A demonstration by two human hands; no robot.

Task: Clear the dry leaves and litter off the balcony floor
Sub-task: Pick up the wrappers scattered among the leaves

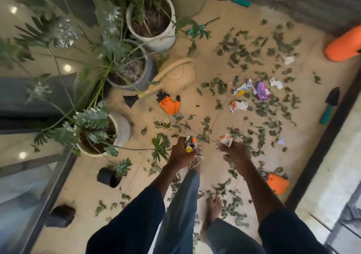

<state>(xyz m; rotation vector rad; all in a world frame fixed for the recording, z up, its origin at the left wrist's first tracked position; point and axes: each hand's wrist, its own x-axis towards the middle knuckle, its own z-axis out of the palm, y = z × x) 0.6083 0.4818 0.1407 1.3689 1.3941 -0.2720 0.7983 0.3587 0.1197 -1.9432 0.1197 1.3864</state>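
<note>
Dark sleeves (132, 224) over leaf-strewn tiled floor (240, 17)

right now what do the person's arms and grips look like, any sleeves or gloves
The left grip and right grip are bare hands, no gloves. Dark navy sleeves, left sleeve and right sleeve, end near the elbows, leaving the forearms uncovered. No watch or bracelet shows.

Left hand (180, 152) grips bunched wrappers (190, 145); right hand (235, 153) pinches crumpled paper (226, 139). Dry leaves (273, 113) scattered across balcony floor (211, 39).
</note>
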